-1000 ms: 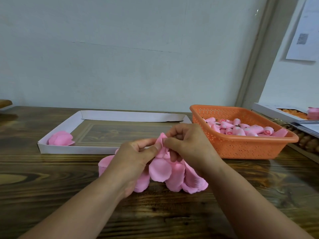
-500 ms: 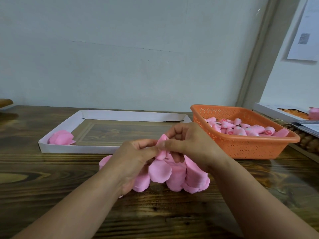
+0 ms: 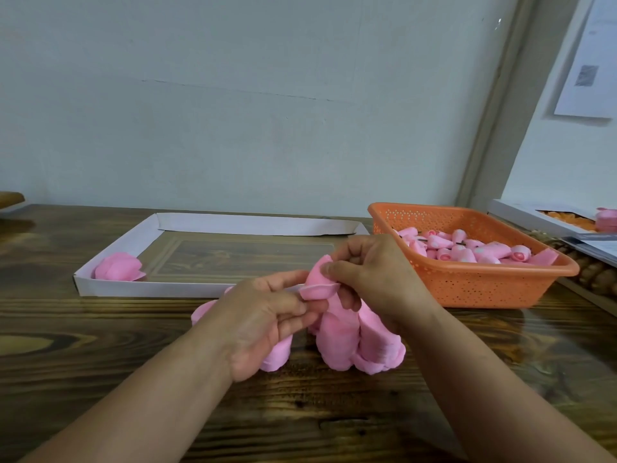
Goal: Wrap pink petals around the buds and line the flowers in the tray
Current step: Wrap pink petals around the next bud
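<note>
Your left hand [image 3: 267, 315] and right hand [image 3: 374, 279] both pinch one pink petal [image 3: 319, 284] just above the loose petals [image 3: 347, 345] heaped on the desk [image 3: 83, 362]. The bud inside is hidden, so I cannot tell how far it is wrapped. The petal looks thin, light and soft: it will likely crease or slip, so grip near its base with fingertips and press gently. One finished flower [image 3: 118, 267] lies in the white tray [image 3: 187, 289]'s left corner; spare buds [image 3: 467, 250] fill the orange basket [image 3: 474, 282].
</note>
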Demonstrator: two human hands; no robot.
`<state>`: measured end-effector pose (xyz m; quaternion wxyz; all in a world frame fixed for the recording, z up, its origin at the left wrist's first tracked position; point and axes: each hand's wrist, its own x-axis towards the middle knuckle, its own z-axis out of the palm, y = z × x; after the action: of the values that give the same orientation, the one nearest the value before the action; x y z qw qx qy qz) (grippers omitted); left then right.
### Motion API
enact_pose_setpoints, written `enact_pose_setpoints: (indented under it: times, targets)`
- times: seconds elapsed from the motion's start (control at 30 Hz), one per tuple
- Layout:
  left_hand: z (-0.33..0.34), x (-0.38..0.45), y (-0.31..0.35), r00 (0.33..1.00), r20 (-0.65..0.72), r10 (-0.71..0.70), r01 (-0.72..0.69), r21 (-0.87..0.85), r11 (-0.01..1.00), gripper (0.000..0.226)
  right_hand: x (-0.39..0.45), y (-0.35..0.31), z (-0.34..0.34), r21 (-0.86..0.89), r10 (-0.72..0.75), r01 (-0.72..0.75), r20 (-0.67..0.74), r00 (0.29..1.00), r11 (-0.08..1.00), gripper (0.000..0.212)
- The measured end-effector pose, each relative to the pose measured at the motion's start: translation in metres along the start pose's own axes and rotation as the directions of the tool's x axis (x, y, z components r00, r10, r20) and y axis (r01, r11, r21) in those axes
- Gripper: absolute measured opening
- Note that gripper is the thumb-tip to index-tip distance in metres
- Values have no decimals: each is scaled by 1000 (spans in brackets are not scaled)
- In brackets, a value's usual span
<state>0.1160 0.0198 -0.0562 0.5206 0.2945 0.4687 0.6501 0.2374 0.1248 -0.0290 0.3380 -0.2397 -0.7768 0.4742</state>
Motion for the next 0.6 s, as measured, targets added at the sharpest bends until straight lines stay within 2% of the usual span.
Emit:
enact_pose_setpoints:
  times: [0.13, 0.23, 0.37, 0.47, 0.6]
  targets:
    - [3, 1, -6, 995, -69, 69, -63, 76, 995, 26, -1, 0, 2, 23, 7, -8, 19, 1000, 1000, 12]
    - [6, 0, -5, 989, -127, 73, -67, 57, 996, 17, -2, -1, 2, 35, 19, -20, 30, 999, 999, 15]
    - [10, -2, -3, 980, -183, 79, -70, 57, 996, 16, -4, -5, 2, 29, 12, -13, 47, 999, 999, 24]
    - [10, -4, -1, 975, -199, 97, -79, 95, 992, 16, -6, -9, 2, 14, -1, 0, 82, 997, 1000, 22]
    - [13, -5, -2, 971, -192, 142, -109, 176, 978, 16, -7, -7, 6, -9, 19, -19, 16, 1000, 1000, 20]
